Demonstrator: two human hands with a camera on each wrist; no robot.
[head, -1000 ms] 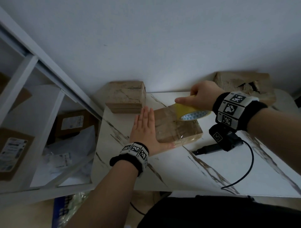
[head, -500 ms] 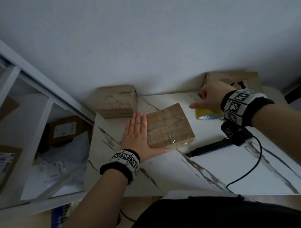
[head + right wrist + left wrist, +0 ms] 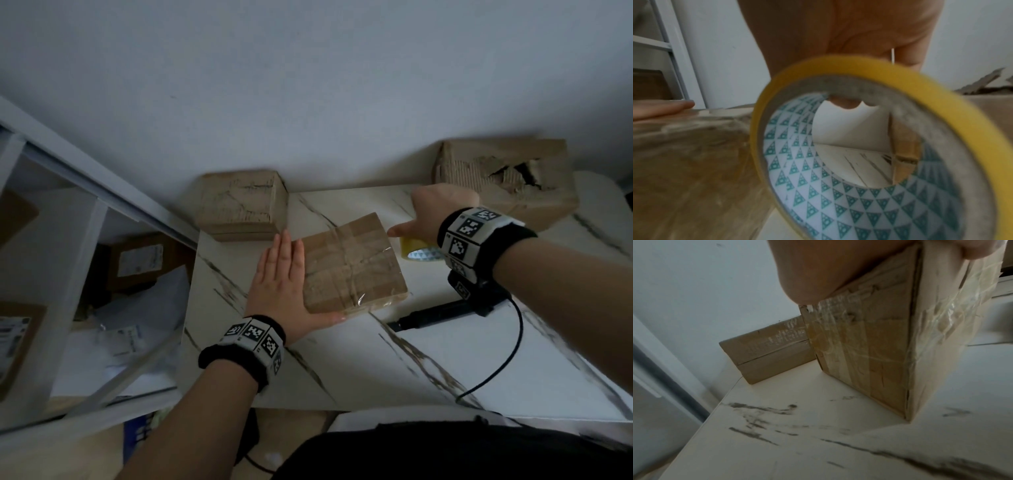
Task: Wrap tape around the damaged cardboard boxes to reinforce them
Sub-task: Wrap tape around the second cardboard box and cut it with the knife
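Here the left hand (image 3: 280,274) lies flat, fingers straight, against the taped box (image 3: 352,263) on the bench (image 3: 428,363). The right hand (image 3: 435,214) grips the yellow tape roll (image 3: 416,251) just beside that box.

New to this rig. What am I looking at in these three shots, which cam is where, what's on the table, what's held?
No machine here: a person works bare-handed, with marker bands and a small camera on each wrist. The wide shot comes from a head-worn camera looking down; the other two look along each hand.

On the marbled table lie three cardboard boxes: a taped box in the middle, a second box by the wall, and a torn box at far right.

The left hand lies flat against the taped box, steadying it. The right hand has its grip on a yellow tape roll, beside that box.
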